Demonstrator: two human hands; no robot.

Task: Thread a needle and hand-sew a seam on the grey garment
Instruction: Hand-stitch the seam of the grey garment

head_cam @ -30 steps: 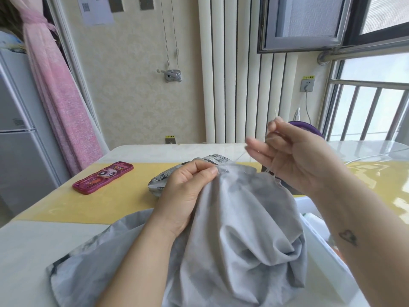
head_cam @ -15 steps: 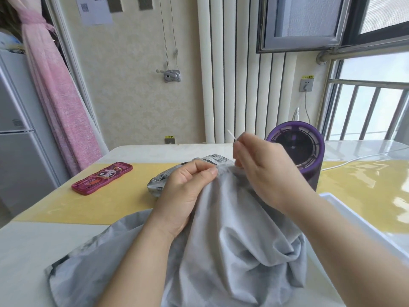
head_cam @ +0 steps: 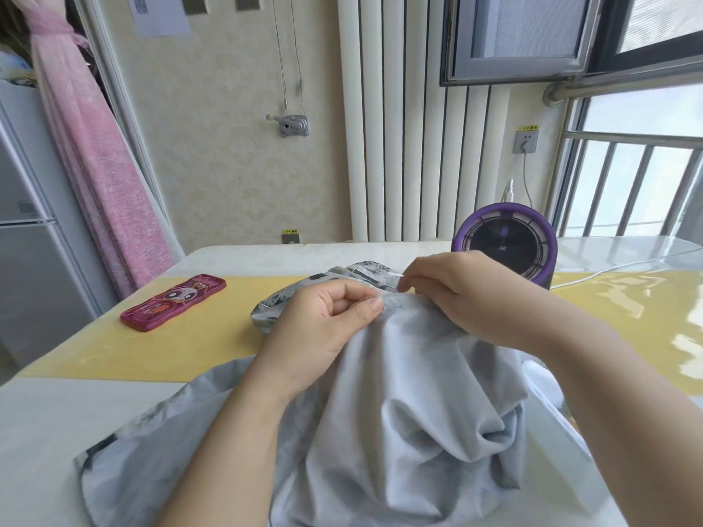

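Observation:
The grey garment [head_cam: 399,405] lies bunched over the near edge of the table, its top fold lifted. My left hand [head_cam: 327,329] pinches that raised fold between thumb and forefinger. My right hand [head_cam: 464,294] is just to the right of it, right at the fold's edge, fingers pinching a thin pale needle [head_cam: 395,275] whose end pokes out to the left above the cloth. The thread is too fine to make out.
A purple round fan [head_cam: 506,245] stands behind my right hand, with a white cable [head_cam: 608,268] trailing right. A red cartoon case [head_cam: 173,302] lies on the yellow table mat [head_cam: 190,348] at the left. A white tray edge [head_cam: 551,424] shows at the right, under my forearm.
My right hand came down from its raised position at the right, back to the fold next to my left hand. The left hand has kept its pinch on the cloth.

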